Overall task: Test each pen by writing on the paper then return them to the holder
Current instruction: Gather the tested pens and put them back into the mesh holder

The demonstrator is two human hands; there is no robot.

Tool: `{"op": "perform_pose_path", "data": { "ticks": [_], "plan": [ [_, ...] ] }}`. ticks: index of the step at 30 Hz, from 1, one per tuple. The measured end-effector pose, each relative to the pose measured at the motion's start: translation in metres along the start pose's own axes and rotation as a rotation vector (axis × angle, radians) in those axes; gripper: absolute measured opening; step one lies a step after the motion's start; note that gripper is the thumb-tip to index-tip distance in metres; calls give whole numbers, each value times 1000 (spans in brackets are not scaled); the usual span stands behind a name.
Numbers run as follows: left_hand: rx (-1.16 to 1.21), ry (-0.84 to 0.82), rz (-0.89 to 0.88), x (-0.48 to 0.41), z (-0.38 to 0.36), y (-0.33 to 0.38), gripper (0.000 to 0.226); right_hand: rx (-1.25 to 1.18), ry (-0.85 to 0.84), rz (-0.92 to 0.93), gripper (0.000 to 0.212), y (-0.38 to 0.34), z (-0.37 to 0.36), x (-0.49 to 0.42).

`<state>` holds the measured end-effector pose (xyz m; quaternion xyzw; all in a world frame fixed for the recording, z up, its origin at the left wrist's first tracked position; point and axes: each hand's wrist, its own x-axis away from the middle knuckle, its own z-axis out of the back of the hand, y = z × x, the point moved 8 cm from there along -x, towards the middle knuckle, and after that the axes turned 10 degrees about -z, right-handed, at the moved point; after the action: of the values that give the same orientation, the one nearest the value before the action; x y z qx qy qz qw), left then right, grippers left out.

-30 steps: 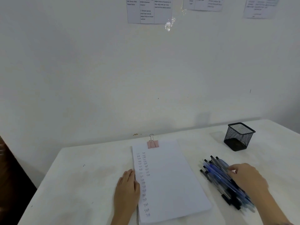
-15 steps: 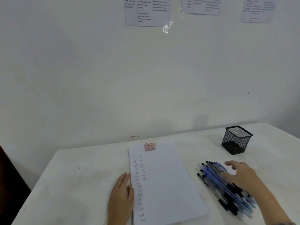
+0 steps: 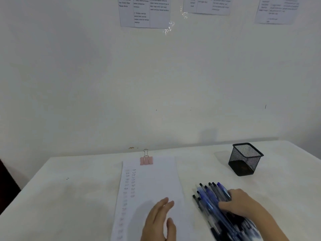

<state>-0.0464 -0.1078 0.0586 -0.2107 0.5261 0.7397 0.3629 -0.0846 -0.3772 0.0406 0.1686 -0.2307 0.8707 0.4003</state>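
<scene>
A pile of several blue and black capped pens (image 3: 211, 201) lies on the white table, right of the paper. My right hand (image 3: 243, 205) lies on the pile, its thumb and bent fingers closing round some of the pens. The black mesh pen holder (image 3: 245, 160) stands behind the pile with no pens showing in it. A white sheet of paper (image 3: 156, 181), held by a pink binder clip (image 3: 146, 160), has two columns of small marks down its left side. My left hand (image 3: 159, 221) hovers flat over the paper's lower middle, fingers straight.
The white table (image 3: 78, 192) meets a white wall at its far edge. Printed sheets (image 3: 144, 12) are taped high on that wall. Beyond the table's left edge there is a dark area (image 3: 7, 185).
My left hand has moved from the paper's left edge to the right, over the sheet. My right hand's fingers have bent down round the pens. The view has shifted slightly.
</scene>
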Motion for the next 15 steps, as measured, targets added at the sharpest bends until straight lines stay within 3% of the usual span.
{"op": "perform_pose_path", "data": {
  "ticks": [3, 10, 15],
  "plan": [
    [17, -64, 43, 3, -49, 23, 53, -9, -12, 31, 71, 4, -1, -6],
    [111, -257, 353, -1, -116, 41, 39, 27, 27, 29, 73, 2, -6, -9],
    [16, -249, 458, -4, -123, 33, 64, -91, 46, 71, 46, -1, -2, -13]
  ]
}}
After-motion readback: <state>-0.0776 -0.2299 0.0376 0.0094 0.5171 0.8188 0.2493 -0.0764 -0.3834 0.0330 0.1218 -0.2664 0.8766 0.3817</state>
